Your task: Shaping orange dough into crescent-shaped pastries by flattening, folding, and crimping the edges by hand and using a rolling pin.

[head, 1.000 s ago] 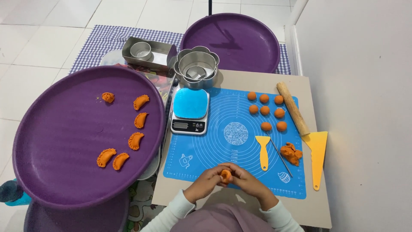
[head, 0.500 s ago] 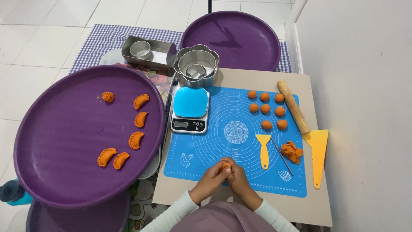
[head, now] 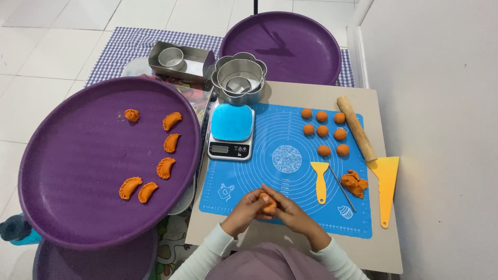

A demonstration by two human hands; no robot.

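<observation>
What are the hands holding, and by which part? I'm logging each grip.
A small orange dough piece, pinched between the fingertips of the left hand and right hand from both sides, above the blue mat.

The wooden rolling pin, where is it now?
In the head view, the wooden rolling pin lies diagonally at the blue mat's right edge, between the orange dough balls and yellow scraper.

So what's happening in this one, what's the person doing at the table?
A person is pressing a piece of orange dough between the left hand and right hand, over a blue baking mat. Seven dough balls sit on the mat near a wooden rolling pin, with a scrap lump of dough and two yellow scrapers close by. Five folded crescent pieces and one small rolled piece lie on the big purple tray beside a kitchen scale.
</observation>
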